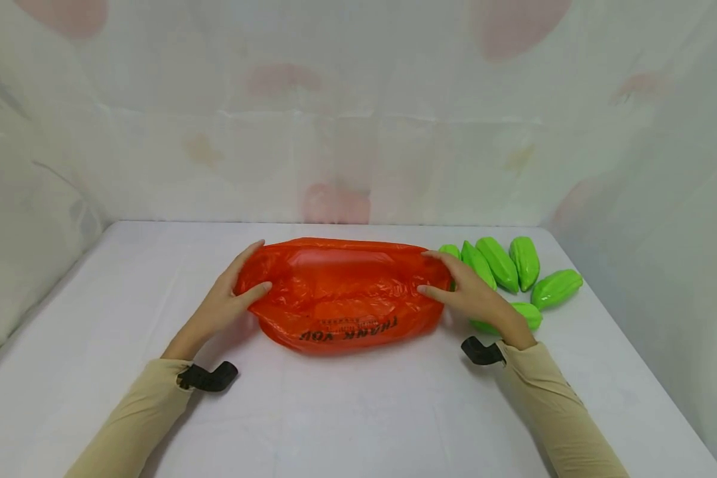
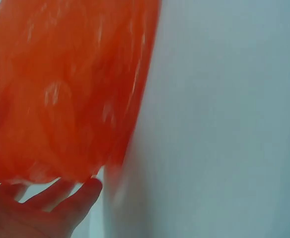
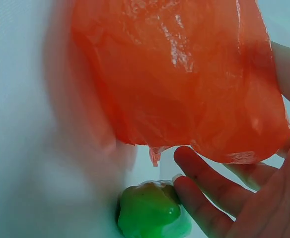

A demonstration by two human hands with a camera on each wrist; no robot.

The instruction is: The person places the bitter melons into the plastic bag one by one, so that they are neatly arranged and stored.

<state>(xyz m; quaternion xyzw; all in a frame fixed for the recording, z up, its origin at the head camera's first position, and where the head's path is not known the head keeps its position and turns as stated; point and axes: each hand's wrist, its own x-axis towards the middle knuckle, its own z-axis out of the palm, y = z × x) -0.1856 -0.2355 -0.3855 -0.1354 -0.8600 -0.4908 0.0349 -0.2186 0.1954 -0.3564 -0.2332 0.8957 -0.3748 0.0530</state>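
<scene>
Spreading the red bag (image 1: 346,282) looks well along: at the tabletop (image 1: 358,415), left hand (image 1: 222,299) and right hand (image 1: 466,292) touch its 2 ends, fingers apart; at least 6 green fruits (image 1: 498,263) lie outside.

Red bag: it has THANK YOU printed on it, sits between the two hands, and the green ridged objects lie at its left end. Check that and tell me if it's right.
One error: the green ridged objects lie at the right end of the red bag, not its left; the head view shows it. The rest stands.
</scene>
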